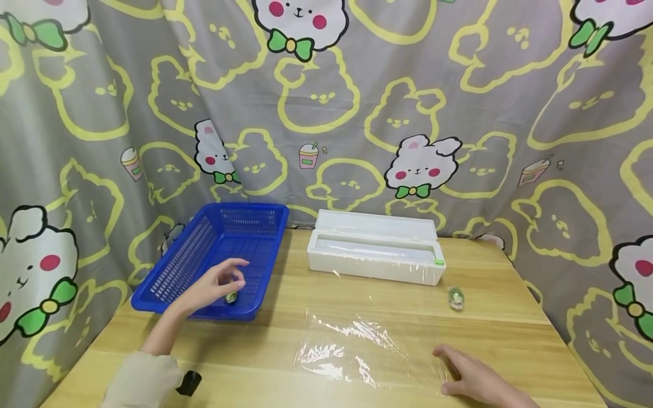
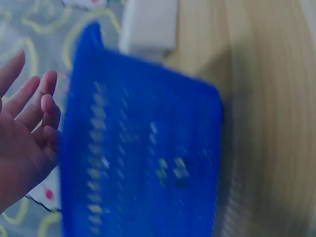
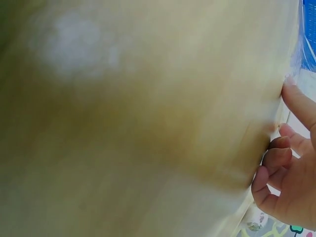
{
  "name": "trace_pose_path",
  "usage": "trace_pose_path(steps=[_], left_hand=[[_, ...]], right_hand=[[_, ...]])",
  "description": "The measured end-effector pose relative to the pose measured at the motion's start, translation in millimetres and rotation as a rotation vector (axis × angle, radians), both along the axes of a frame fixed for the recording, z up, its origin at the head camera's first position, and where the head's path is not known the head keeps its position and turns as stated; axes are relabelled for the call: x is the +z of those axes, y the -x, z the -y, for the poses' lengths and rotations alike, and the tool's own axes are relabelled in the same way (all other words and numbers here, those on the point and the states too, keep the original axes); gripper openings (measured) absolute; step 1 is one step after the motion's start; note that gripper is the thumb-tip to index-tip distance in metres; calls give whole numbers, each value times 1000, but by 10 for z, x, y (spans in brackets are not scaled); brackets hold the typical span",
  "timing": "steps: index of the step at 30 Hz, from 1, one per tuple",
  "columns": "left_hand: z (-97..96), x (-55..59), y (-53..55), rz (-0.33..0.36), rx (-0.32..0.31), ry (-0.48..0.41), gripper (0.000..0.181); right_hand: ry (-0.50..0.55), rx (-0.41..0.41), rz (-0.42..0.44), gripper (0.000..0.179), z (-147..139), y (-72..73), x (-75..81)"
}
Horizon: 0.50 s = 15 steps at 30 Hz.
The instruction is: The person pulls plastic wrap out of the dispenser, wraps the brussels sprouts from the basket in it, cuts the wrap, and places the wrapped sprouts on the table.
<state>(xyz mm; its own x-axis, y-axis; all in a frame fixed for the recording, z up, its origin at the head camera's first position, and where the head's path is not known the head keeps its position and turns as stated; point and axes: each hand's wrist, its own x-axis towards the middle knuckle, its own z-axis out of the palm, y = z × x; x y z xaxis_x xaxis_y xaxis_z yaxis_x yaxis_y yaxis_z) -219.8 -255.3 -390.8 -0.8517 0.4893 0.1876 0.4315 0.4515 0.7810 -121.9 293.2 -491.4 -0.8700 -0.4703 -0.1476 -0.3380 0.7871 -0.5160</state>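
Note:
My left hand (image 1: 216, 283) hovers over the near end of a blue plastic basket (image 1: 270, 249), fingers loosely bent with nothing between them. Below it in the basket lies a small green-and-white item (image 1: 231, 297), partly hidden by the thumb. The left wrist view shows this hand (image 2: 27, 133) behind the blurred basket wall (image 2: 138, 98). A sheet of clear plastic film (image 1: 352, 340) lies on the table. At its right edge is my right hand (image 1: 471, 374), thumb and fingers spread apart; in the right wrist view its fingertips (image 3: 259, 175) rest on the tabletop.
A white cling film box (image 1: 374, 269) stands at the back with its lid (image 1: 377, 224) raised. Right of the film sits a small film-wrapped green-and-white item (image 1: 456, 297). A black object (image 1: 189, 383) shows by the left sleeve. Patterned grey curtains (image 1: 347, 113) enclose the wooden table (image 1: 245, 351).

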Motion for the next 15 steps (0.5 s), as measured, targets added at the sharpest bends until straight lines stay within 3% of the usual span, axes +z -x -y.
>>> trace_pose_path(steps=[5, 12, 15], left_hand=[[172, -127, 212, 102, 21, 80, 45], [317, -250, 415, 198, -133, 211, 47], [374, -307, 495, 244, -161, 230, 49]], right_hand=[[-5, -20, 14, 69, 8, -8, -7], [0, -23, 14, 69, 13, -12, -10], [-8, -31, 30, 68, 7, -14, -2]])
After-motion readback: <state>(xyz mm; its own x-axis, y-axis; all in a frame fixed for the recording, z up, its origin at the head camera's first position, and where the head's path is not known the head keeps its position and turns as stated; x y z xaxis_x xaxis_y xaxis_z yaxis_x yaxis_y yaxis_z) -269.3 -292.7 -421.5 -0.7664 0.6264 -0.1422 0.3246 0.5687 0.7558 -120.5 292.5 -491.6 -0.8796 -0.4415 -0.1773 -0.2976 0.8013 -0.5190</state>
